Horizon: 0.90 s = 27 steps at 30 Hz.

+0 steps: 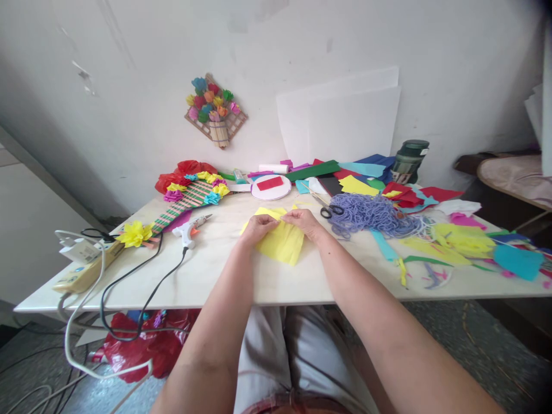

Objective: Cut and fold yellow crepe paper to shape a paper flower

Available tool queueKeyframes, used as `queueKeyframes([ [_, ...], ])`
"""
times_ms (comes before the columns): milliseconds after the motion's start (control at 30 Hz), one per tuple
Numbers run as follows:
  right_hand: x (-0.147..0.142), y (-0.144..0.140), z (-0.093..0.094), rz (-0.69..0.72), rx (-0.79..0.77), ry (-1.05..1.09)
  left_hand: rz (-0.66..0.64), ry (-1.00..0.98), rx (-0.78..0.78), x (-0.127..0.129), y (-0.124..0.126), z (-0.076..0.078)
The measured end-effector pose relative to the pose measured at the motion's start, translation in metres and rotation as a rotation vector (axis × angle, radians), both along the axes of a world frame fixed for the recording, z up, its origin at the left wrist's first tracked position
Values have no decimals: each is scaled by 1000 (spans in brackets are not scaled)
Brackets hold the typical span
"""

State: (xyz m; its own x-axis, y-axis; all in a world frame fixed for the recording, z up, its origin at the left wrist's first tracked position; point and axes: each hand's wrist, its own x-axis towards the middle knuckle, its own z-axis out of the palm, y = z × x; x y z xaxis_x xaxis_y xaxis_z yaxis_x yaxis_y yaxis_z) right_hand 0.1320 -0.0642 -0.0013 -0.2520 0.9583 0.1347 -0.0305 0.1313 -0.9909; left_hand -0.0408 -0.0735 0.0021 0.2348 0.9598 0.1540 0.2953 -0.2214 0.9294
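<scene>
You pinch the yellow sheet (282, 244) near its upper edge with left hand (260, 227) and right hand (304, 222), probably to steady it over the worktop (207, 284); the glue gun (186, 232) at its nine o'clock and scissors (331, 211) at two seem parked within reach.

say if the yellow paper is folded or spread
Mostly spread: below the left hand and right hand, the yellow paper shows broadly; cannot tell if doubled.

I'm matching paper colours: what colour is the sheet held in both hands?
The sheet is yellow, seen in the head view.
</scene>
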Motion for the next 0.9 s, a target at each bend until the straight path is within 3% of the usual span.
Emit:
queueKeyframes([
  [433, -1, 4, -4, -13, 27, -18, -44, -58, 2, 2, -1, 0],
  [900, 2, 7, -5, -112, 49, 3, 146, -9, -64, 0, -1, 4],
])
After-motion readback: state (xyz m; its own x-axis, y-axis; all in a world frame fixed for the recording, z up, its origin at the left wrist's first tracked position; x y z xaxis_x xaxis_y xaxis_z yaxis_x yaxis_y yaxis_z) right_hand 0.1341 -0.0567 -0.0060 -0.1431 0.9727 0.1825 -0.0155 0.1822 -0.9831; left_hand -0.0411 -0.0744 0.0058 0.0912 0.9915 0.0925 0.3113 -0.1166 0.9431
